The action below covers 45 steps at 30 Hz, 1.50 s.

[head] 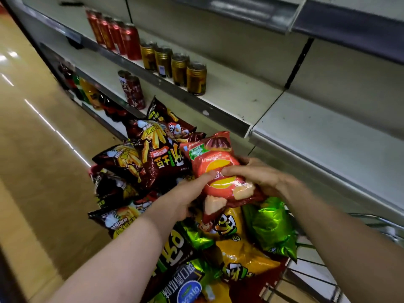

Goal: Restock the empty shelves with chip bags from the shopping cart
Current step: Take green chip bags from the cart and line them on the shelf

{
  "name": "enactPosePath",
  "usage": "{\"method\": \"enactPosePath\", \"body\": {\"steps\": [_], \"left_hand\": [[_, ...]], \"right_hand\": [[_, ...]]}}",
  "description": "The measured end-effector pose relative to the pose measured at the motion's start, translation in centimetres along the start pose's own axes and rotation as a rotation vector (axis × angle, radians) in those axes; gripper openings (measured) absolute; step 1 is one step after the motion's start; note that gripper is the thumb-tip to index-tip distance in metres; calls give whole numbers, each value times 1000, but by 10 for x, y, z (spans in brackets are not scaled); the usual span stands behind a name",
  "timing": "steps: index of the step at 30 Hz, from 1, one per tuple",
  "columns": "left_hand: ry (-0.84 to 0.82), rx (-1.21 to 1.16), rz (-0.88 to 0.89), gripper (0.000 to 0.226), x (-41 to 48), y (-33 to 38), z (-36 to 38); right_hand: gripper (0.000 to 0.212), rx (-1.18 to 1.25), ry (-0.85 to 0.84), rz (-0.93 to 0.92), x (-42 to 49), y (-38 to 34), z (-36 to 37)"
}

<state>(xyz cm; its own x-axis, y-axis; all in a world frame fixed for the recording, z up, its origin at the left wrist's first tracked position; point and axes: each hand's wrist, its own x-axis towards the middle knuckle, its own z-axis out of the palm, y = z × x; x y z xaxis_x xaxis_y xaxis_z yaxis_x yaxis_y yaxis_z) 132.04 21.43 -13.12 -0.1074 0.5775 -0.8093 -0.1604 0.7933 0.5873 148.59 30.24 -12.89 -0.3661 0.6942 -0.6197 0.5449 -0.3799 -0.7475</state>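
Head, left hand (187, 194), right hand (263, 179) gripping bag (204, 161)

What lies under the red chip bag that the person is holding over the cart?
Below the red chip bag a yellow bag and a green bag show, heaped in the cart. What lies deeper in the heap is covered.
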Motion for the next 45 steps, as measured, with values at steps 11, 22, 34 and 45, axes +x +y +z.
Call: {"method": "enactPosePath", "body": {"steps": [11,22,34,45], "left_hand": [[95,-226,237,67,-38,35,-29],[403,230,444,117,-89,35,-98],[132,1040,545,86,-192,24,-161],[251,251,511,70,-254,-45,-257]], "right_hand": [[84,-44,-80,-26,-28,-61,31],[59,-354,-265,-94,-70,-115,50],[47,-768,-232,-419,-144,-188,128],[75,-516,-114,-550,-180,-209,227]]}}
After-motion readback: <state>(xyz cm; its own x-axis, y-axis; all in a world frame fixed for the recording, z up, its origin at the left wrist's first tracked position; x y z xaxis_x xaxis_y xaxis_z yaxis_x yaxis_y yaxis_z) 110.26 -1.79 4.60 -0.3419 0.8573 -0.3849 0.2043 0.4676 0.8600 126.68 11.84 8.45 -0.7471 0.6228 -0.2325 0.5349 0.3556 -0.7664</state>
